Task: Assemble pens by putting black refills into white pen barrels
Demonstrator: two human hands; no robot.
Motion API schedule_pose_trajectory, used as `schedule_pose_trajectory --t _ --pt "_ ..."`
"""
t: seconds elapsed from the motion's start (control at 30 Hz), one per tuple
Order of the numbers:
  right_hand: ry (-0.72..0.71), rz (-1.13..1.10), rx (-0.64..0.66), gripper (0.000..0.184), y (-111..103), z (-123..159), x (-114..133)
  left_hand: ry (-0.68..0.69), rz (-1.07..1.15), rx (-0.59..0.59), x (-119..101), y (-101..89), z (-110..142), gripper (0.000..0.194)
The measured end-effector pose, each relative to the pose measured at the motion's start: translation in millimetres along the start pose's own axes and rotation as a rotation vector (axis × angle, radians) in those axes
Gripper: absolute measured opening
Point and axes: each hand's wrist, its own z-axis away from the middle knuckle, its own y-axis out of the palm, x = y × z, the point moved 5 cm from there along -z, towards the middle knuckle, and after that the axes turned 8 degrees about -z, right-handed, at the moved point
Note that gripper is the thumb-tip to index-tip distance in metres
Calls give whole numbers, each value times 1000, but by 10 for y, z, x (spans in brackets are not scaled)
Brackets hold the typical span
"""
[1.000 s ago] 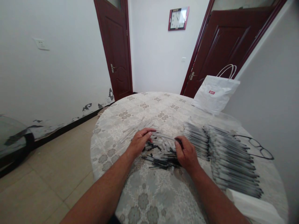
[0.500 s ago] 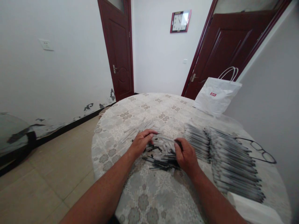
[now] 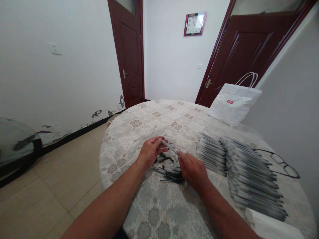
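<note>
My left hand (image 3: pixel 149 151) pinches one end of a thin grey pen barrel (image 3: pixel 169 147) and my right hand (image 3: pixel 191 169) grips its other end; the barrel slants between them just above the table. Under both hands lies a loose heap of black pen parts (image 3: pixel 169 172). Behind my left hand lies a pile of pale grey barrels (image 3: pixel 149 135). To the right of my right hand, several finished dark pens (image 3: pixel 249 172) lie side by side in long rows.
A round table with a floral lace cloth (image 3: pixel 159 205) carries everything. A white paper bag (image 3: pixel 234 103) stands at the far right edge. Black-framed glasses (image 3: pixel 281 162) lie beside the pen rows. Two dark red doors and a wall clock (image 3: pixel 194 24) are behind; tiled floor on the left.
My right hand has moved left, away from the pen rows, toward my left hand. Both hands now hold one barrel between them, lifted slightly off the heap.
</note>
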Motion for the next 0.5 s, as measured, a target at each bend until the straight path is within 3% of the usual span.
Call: schedule_pose_trajectory --t 0.13,0.3,0.4,0.5 --pt "42 -58 -11 31 15 -4 3 -19 0 -12 43 5 -11 26" --pt "189 -326 -7 33 -23 -35 16 -24 -42 -14 58 15 1 27" --pt "415 -514 -8 31 3 -11 -46 -10 -77 -18 56 11 7 27" --pt "740 -829 26 35 148 78 -150 -3 -98 -11 65 15 3 28"
